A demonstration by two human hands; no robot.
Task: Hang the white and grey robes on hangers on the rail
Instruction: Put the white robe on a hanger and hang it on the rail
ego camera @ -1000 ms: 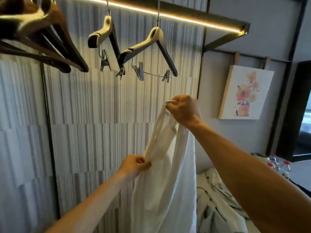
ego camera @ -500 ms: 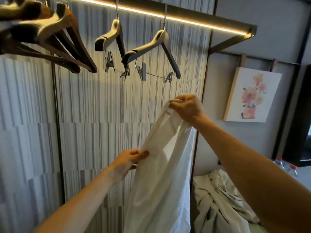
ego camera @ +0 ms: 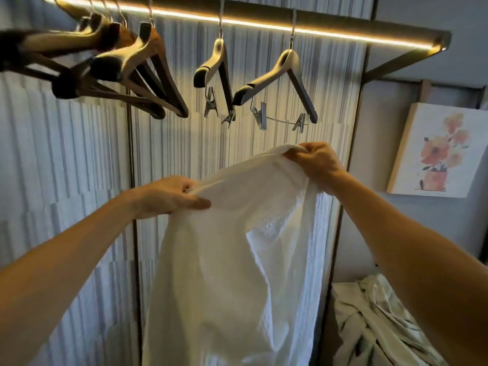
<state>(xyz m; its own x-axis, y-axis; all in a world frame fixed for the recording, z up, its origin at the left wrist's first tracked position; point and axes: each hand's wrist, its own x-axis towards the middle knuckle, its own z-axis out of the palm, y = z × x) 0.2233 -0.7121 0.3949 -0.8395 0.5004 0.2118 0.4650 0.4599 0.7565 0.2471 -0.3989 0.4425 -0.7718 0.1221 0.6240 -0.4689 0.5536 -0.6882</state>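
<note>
White robe [ego camera: 237, 260] held up below rail [ego camera: 264, 19], top edge stretched between both hands, body hanging straight down. Left hand [ego camera: 169, 196] pinching edge low left; right hand [ego camera: 317, 162] fisted on edge, higher. Edge slopes up to right. Nearest empty hanger [ego camera: 277, 80] hangs directly above right hand, well apart from cloth; right hand likely closer for reach. Grey robe [ego camera: 375, 326] heaped lower right, untouched. Neither robe hung yet.
</note>
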